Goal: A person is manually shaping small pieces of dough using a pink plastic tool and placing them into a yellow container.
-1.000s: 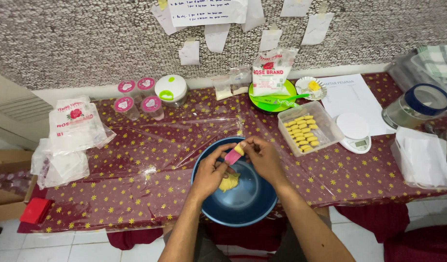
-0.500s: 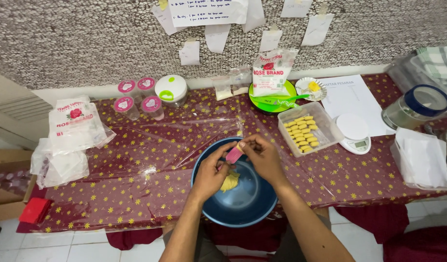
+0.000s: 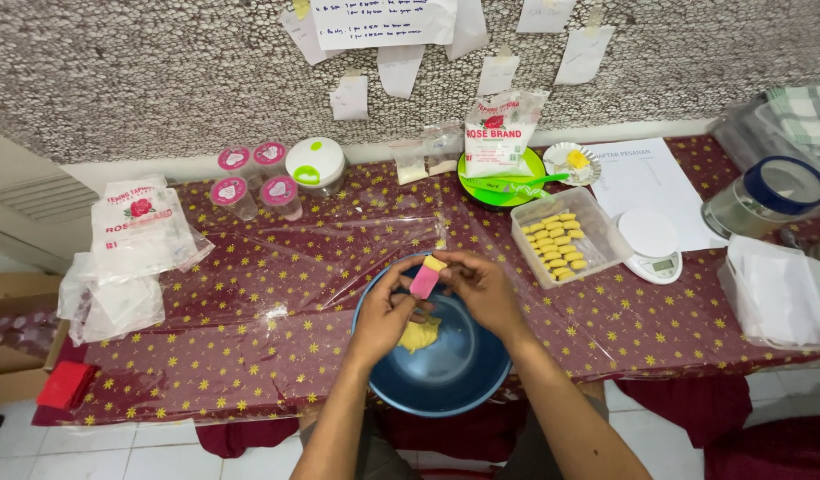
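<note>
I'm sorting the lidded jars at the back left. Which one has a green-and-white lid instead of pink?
The wide round jar rightmost in that cluster; the four smaller jars beside it have pink lids.

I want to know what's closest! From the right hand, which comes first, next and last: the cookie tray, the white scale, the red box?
From the right hand:
1. Cookie tray, just up and right.
2. White scale, farther right, past the tray.
3. Red box, far left, at the table's edge.

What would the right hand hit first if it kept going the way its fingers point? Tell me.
The right hand points left toward the pink mould it already touches; just beyond is the left hand, over the blue bowl. Depth is hard to judge.
</note>
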